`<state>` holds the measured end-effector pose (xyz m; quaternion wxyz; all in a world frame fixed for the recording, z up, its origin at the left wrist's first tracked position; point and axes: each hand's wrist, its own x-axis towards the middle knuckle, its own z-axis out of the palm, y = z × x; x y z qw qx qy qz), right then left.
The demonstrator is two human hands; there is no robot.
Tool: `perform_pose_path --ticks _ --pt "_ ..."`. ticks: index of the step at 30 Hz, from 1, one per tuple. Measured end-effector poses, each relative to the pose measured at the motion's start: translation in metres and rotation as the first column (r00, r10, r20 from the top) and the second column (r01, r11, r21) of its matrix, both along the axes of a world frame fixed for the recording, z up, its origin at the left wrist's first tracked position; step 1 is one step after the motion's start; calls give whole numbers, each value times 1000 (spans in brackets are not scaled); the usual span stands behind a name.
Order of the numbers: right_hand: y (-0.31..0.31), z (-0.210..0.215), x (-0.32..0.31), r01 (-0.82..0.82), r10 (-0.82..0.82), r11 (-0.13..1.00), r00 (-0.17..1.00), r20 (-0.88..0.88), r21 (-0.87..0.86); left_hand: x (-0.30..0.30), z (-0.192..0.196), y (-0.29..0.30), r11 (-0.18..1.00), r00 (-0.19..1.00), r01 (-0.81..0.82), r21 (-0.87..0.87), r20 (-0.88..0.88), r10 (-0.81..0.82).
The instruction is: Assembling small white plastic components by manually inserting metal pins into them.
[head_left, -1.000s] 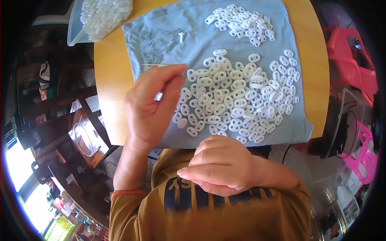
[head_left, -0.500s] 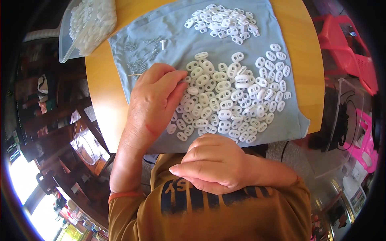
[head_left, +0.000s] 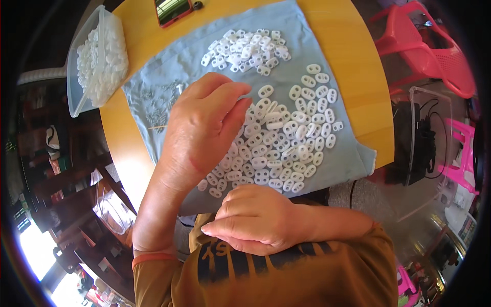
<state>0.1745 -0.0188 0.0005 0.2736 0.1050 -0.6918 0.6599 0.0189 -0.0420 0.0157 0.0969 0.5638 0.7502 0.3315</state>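
Note:
Over the far left part of a spread of white oval two-hole plastic pieces is my left hand, palm down. Its fingers are bent and drawn toward the thumb, pinch-like; whatever lies between them is hidden. My right hand rests by the near table edge, in front of my body, curled closed with the thumb toward the left; its palm is out of sight. Farther off, a heap of smaller white two-hole pieces lies on the blue-grey cloth.
Small clear springs, a white peg and a thin wooden stick lie left on the cloth. A clear tub of white pieces stands far left. Behind are a phone and a red chair.
My left hand has moved right and farther away over the cloth, covering more of the oval pieces. My right hand stays curled. The view has shifted, bringing the phone in.

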Motion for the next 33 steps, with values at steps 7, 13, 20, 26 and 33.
perform_pose_path --ticks 7,13,20,26,33 --pt "3 0 4 -17 17 1000 999 29 -15 -7 -13 25 997 951 65 -37 -300 -73" --pt "10 -4 5 1 2 999 998 65 -36 -12 -18 16 992 971 40 -117 -229 -66" --pt "10 -8 1 -1 2 999 1000 4 -53 -13 -13 23 999 961 34 24 -276 -26" --pt "12 -6 2 17 -17 999 1000 19 -35 -7 -14 41 996 906 88 -28 -414 -91" --pt "10 -5 1 -25 25 999 1000 16 23 -13 -14 42 983 873 158 -95 -452 -184"
